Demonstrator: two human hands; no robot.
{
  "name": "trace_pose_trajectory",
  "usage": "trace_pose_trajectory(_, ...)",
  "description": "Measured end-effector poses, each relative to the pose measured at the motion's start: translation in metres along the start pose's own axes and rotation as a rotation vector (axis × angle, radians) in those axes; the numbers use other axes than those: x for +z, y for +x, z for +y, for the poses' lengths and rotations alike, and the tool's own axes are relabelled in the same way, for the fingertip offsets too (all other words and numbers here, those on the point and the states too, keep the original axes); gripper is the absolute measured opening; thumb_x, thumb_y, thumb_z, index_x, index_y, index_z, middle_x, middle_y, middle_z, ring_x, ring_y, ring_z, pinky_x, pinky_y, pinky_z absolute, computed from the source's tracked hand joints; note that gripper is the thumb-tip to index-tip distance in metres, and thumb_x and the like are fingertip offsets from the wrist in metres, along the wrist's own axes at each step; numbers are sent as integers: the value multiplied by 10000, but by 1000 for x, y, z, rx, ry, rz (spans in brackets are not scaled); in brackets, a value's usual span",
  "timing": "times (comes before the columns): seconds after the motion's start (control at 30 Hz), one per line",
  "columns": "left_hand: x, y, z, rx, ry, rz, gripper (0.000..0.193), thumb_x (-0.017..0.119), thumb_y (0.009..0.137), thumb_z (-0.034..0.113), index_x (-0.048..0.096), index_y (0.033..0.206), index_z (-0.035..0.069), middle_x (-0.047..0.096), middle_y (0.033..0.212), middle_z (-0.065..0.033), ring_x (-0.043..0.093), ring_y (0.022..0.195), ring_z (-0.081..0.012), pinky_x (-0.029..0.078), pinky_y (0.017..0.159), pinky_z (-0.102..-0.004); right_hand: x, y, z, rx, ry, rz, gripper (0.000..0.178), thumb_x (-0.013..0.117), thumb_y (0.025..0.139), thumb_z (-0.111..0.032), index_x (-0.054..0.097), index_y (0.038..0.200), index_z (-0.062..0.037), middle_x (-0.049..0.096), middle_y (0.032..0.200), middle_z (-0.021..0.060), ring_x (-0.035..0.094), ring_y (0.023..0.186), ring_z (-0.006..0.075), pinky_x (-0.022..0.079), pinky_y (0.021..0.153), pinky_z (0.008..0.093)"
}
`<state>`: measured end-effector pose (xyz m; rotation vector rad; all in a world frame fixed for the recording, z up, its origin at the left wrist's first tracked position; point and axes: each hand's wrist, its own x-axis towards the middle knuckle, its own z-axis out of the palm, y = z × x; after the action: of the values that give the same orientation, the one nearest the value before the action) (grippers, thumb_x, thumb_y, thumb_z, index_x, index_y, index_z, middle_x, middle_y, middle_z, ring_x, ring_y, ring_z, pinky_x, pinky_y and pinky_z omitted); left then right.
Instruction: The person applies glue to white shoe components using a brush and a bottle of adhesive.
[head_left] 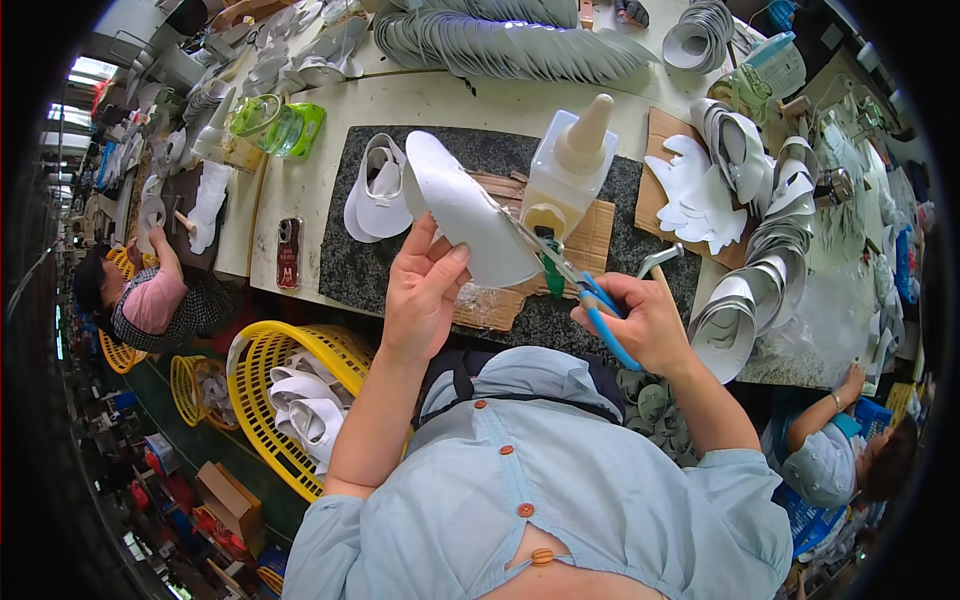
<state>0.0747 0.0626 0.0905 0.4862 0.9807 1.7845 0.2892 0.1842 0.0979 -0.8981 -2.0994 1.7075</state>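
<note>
My left hand (425, 290) grips a white shoe upper (470, 225) by its near edge, thumb in front. It is held tilted above a dark speckled slab (350, 265). My right hand (640, 320) is closed round the blue handles of a pair of scissors (603, 312). The blades meet the right edge of the upper; whether they are parted there I cannot make out. Beyond them a squeeze bottle (570, 165) with a beige nozzle stands by flattened cardboard (588, 240). Two white uppers (380, 190) rest on the slab, left of the held one.
A hammer (660, 262) lies right of the slab. Stacked white uppers (740, 310) line the right side, beside flat white pieces (695, 190). Left are a dark red phone-shaped object (289, 255) and a yellow basket (255, 410) of uppers. Co-workers sit at both sides.
</note>
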Motion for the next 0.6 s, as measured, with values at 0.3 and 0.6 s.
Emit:
trace_pose_trajectory(0.3,2,6,6,59,82,-37,508,522,897,-21,378,1383,14,561,1251,-123,542,1134,-173,418,978,-320,5,-14,1,453,1083,-350,245,630,882,-246,602,824,-9,455,590,-20,362,429,32,234,360,165)
trace_pose_trajectory(0.6,4,-2,4,-12,71,-5,509,526,887,-21,392,1377,14,591,1199,-113,560,1096,-160,444,945,-318,8,-5,0,-305,-498,299,355,797,672,-216,597,889,-18,603,754,74,596,603,197,477,538,311)
